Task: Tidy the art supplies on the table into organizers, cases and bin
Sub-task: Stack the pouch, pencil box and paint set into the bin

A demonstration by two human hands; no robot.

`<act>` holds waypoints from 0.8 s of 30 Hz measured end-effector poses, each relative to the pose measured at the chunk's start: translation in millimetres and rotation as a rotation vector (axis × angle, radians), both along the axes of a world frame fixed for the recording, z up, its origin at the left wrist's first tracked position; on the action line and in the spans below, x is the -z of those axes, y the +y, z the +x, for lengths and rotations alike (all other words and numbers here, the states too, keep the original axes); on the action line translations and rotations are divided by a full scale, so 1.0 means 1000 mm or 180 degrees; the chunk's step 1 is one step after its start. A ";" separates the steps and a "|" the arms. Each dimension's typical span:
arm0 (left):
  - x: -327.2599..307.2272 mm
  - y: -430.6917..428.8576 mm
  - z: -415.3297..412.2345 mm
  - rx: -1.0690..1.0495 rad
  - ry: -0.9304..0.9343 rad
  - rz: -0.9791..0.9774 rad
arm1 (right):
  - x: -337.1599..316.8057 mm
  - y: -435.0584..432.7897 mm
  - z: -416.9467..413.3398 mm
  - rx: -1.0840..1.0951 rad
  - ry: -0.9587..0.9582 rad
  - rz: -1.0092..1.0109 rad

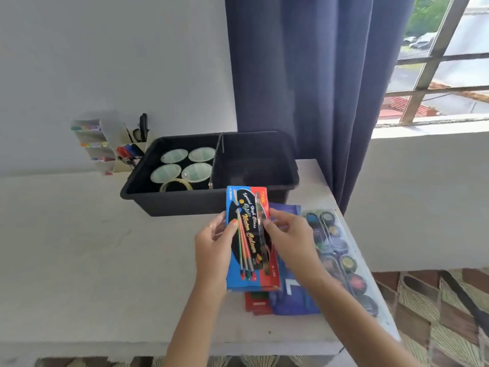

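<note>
A flat, glossy cardboard paint box (248, 234), blue and red, is held just in front of the black plastic bin (185, 205). Inside the bin lie four round white dishes (197, 172) and a tape roll (176, 184). In front of the bin lie a blue pouch (293, 300), a red box (255, 303) and a clear tray of paint pots (341, 258). The left hand (214, 245) grips the paint box's left edge; the right hand (291, 239) pinches its right edge.

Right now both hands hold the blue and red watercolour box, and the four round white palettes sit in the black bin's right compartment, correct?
No: the head view shows the four round white palettes in the left compartment of the black plastic bin. The left hand and right hand do hold the blue and red watercolour box.
</note>
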State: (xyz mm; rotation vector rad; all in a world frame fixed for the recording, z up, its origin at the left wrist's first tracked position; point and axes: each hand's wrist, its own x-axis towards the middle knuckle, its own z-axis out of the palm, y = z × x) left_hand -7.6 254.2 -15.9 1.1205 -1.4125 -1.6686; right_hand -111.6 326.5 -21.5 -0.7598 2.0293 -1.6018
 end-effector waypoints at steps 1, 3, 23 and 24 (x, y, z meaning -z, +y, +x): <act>0.002 -0.007 0.011 -0.0061 -0.0083 -0.0015 | 0.004 -0.008 0.008 -0.0104 0.0088 0.0041; 0.012 -0.019 0.029 -0.0206 -0.0245 -0.0013 | 0.016 -0.023 0.022 -0.0254 0.0270 0.0230; 0.079 -0.050 0.022 -0.0655 -0.1411 -0.1458 | 0.022 -0.033 0.033 0.0105 0.1203 0.0568; 0.074 -0.044 0.015 -0.0660 -0.1375 -0.1591 | 0.018 -0.026 0.024 0.0390 0.1244 0.0486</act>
